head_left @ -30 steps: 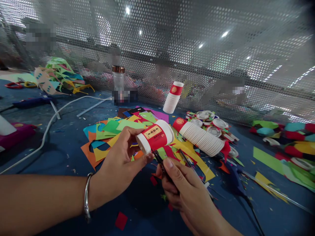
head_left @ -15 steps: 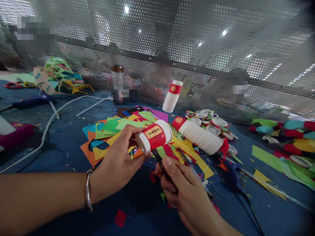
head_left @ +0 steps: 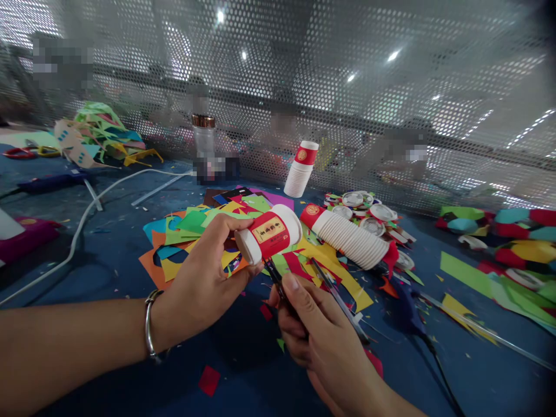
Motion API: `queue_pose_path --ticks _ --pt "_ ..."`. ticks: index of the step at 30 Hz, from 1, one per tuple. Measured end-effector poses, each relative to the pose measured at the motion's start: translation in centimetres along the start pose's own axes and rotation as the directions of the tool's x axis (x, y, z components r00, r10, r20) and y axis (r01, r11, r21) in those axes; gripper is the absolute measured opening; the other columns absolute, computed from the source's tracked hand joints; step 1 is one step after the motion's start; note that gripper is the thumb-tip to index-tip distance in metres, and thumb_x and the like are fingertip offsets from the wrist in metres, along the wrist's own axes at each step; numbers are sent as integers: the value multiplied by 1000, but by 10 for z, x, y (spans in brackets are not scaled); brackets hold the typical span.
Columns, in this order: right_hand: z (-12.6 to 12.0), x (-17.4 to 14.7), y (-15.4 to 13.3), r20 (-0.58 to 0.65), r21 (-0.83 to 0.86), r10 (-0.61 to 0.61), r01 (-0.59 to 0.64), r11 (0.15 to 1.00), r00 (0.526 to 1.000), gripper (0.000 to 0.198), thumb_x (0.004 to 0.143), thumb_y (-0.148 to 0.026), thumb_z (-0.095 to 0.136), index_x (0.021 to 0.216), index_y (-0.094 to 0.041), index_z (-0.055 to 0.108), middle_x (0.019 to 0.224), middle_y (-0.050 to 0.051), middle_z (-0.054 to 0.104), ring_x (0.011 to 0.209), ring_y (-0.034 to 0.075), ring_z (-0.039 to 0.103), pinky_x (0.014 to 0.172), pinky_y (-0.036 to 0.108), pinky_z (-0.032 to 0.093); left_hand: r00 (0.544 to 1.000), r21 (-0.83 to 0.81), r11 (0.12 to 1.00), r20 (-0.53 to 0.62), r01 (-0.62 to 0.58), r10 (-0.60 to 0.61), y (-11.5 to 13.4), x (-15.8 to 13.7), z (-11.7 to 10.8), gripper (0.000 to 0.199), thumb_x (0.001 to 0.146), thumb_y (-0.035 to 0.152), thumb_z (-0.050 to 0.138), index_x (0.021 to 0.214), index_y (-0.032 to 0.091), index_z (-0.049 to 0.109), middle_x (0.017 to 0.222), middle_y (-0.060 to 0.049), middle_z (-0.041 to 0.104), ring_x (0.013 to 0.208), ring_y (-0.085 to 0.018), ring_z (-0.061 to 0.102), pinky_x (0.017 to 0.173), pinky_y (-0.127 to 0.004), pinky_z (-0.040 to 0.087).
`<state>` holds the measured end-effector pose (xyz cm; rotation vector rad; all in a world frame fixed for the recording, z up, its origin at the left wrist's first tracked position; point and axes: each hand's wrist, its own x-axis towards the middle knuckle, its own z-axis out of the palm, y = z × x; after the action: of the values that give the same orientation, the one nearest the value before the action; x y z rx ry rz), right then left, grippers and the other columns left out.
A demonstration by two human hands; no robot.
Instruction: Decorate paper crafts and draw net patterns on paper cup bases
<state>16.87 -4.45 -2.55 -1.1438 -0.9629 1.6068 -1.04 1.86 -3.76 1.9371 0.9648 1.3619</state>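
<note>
A red and white paper cup (head_left: pixel 271 231) with a gold label lies sideways in my left hand (head_left: pixel 208 278). Fingers and thumb are closed around its base end, and its rim end points right and slightly up. My right hand (head_left: pixel 313 324) grips what look like black scissors (head_left: pixel 275 277), their handles hidden in the fist. Two thin tips show at the cup's lower side; whether they touch it I cannot tell. Below the cup are spread coloured paper sheets (head_left: pixel 191 223), some with cut-out holes.
Beyond lie a stack of paper cups (head_left: pixel 351 234) on its side and an upright cup stack (head_left: pixel 299 171). Blue glue guns (head_left: pixel 406 307) rest right and far left. White cord (head_left: pixel 87 223) crosses the left side. Cut cup pieces (head_left: pixel 373 217) lie before a perforated metal screen (head_left: pixel 347 87).
The cup has tilted slightly, its rim end rising a little. Two separate tips now show on the scissors beneath it. The whole view has shifted slightly.
</note>
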Motion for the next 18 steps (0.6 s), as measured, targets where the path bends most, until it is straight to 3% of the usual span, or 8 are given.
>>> queue_pose_path --ticks 4,7,12,18 --pt "1 1 -2 -3 10 10 -10 1000 1000 51 88 -69 70 84 -19 62 57 -11 35 44 2 20 39 17 9 999 38 999 49 -16 14 5 -1 0 44 90 19 73 128 26 53 133 -9 61 124 -30 62 110 -50 48" --pt "1 2 -2 -6 10 1 -1 1000 1000 50 89 -69 69 84 -20 60 56 -11 34 44 2 20 39 17 11 989 -92 992 121 91 -80 5 -1 2 48 90 26 76 131 26 50 133 -10 64 122 -29 65 105 -48 54" --pt "-1 2 3 -36 34 8 -7 999 999 54 84 -69 75 76 -21 51 57 -11 38 46 2 23 40 16 14 952 -337 904 241 263 -187 7 2 1 50 92 38 76 131 21 49 128 -12 69 116 -27 69 92 -40 61" --pt "-1 1 0 0 15 -2 2 1000 1000 51 88 -69 69 83 -19 61 54 -11 34 44 2 19 38 17 12 933 -356 873 251 335 -256 10 2 -4 52 88 39 81 128 22 53 135 -11 68 121 -29 69 95 -41 61"
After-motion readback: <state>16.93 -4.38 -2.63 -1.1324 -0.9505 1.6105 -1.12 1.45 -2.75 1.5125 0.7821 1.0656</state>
